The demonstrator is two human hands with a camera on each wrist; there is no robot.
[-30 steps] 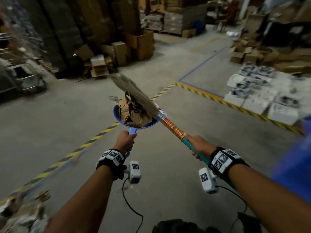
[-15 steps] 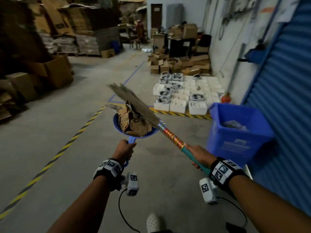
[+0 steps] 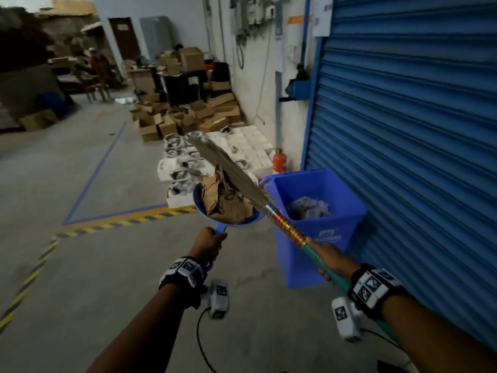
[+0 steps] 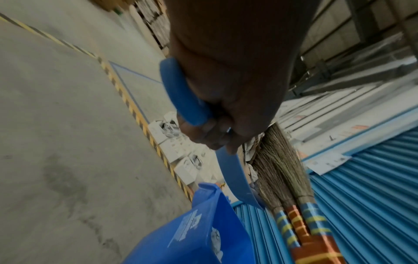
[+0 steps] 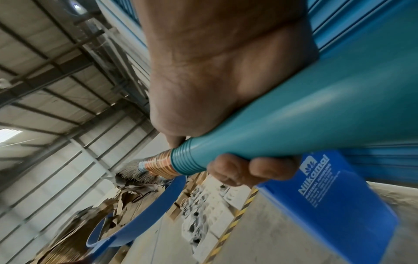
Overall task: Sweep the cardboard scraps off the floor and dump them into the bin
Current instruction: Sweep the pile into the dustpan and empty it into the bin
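Left hand [image 3: 208,242] grips the loaded dustpan [image 3: 228,220], right hand [image 3: 326,258] wraps the broom [image 3: 285,224] handle.
Bristles pin cardboard scraps [image 3: 223,200] in the pan, just left of the blue bin [image 3: 320,232]; roller shutter [image 3: 416,157] behind, white trays [image 3: 183,168] and boxes [image 3: 172,119] beyond.

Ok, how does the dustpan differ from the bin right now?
The dustpan is a shallow round pan held in the air by the left hand; the bin is a deep box-shaped tub on the floor. The dustpan is heaped with brown cardboard scraps under the broom; the bin holds pale scraps low inside. Both are blue plastic.
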